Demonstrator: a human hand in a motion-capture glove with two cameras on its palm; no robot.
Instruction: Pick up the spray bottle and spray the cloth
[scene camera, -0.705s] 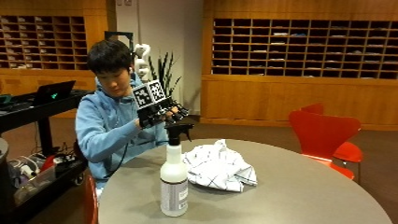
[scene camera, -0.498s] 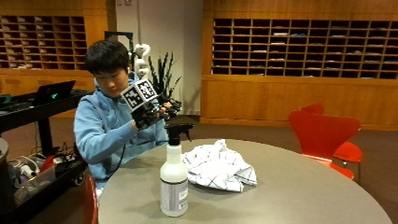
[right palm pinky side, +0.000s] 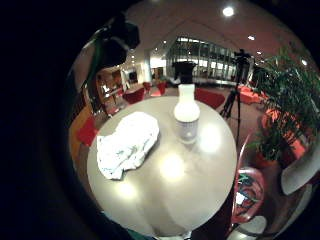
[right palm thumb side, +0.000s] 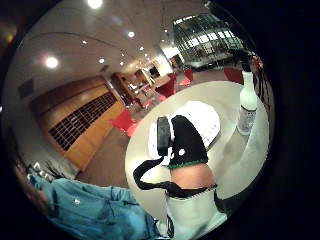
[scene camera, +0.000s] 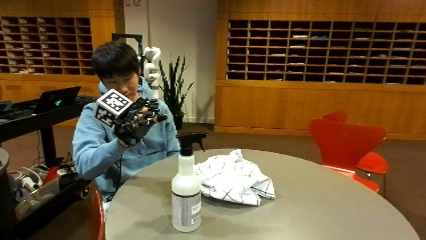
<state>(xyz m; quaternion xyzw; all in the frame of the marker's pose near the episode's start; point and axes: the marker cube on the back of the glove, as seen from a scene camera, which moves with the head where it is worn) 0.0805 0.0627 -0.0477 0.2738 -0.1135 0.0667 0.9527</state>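
Gloved right hand (scene camera: 136, 120) raised, grip apart, spray bottle (scene camera: 186, 192) beside cloth (scene camera: 234, 178), red chair (scene camera: 349, 145) behind.

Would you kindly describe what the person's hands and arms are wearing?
The right hand wears a black glove with black straps and white plastic at the palm, seen in the thumb side view. Both arms are in a light blue hooded sweatshirt. No other hand is clearly visible.

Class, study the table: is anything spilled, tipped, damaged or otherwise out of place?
Nothing stands out. The spray bottle stands upright on the round table, and the cloth lies crumpled beside it, apart from it. No liquid shows on the tabletop. The gloved right hand is raised above the table's edge, holding nothing.
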